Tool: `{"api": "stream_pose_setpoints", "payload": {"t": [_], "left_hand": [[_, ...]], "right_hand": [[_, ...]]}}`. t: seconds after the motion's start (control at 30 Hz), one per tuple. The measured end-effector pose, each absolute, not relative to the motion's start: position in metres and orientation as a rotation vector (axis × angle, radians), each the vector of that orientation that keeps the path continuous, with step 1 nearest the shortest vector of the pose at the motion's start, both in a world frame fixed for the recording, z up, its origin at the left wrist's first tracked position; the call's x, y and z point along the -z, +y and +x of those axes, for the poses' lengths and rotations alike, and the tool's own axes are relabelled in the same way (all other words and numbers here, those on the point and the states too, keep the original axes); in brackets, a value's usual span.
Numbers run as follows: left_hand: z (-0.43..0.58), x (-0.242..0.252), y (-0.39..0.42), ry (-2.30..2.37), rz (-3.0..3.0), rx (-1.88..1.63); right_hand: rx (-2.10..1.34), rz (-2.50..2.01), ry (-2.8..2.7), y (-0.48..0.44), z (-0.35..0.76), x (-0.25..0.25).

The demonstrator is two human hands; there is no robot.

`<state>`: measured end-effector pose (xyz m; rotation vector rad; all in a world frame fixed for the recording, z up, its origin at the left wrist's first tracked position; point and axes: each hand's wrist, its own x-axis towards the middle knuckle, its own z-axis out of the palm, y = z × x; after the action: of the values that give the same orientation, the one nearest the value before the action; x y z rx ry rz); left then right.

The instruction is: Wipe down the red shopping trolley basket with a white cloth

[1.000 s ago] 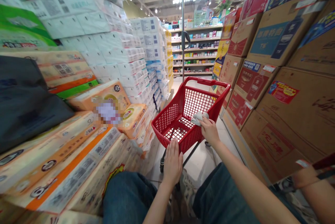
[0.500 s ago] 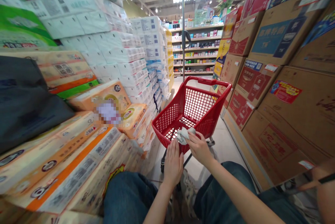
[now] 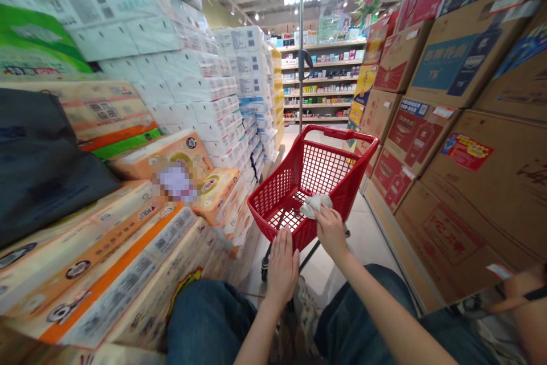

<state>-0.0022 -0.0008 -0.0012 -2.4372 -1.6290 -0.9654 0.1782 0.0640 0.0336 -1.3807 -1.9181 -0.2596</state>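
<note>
A red plastic shopping basket on wheels (image 3: pixel 308 132) stands in front of my knees. My left hand (image 3: pixel 282 267) lies flat against its near rim, fingers slightly apart, gripping nothing. My right hand (image 3: pixel 331 234) is shut on a crumpled pale grey cloth (image 3: pixel 315 206), which it presses at the near edge of the basket, just inside the rim. The basket's mesh floor shows beside the cloth and holds nothing else that I can see.
Stacks of wrapped tissue packs (image 3: pixel 128 274) tower close on the left, with a dark bag (image 3: pixel 43 171) on them. Cardboard cartons (image 3: pixel 453 222) wall the right. Store shelves (image 3: pixel 320 80) stand ahead. Another person's hand (image 3: pixel 523 296) enters at lower right.
My right hand and the cloth moved down-left toward the near rim, then partway back up-right. My left hand stayed on the rim.
</note>
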Motion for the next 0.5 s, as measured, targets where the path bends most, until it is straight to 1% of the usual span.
{"api": "stream_pose_setpoints", "payload": {"t": [0.1, 0.2, 0.3, 0.5], "left_hand": [[-0.003, 0.005, 0.0, -1.622, -2.435, 0.969], [-0.004, 0.005, 0.0, -1.625, -2.431, 0.966], [-0.005, 0.002, -0.001, -1.633, -2.442, 0.96], [-0.005, -0.002, -0.002, -1.637, -2.454, 0.957]], "right_hand": [[0.206, -1.285, -2.016, 0.032, 0.146, -0.028], [0.214, -1.2, -2.108, 0.022, 0.141, -0.026], [0.272, -1.195, -2.149, 0.045, 0.169, -0.03], [0.373, -1.475, -1.971, 0.118, 0.249, -0.048]]}}
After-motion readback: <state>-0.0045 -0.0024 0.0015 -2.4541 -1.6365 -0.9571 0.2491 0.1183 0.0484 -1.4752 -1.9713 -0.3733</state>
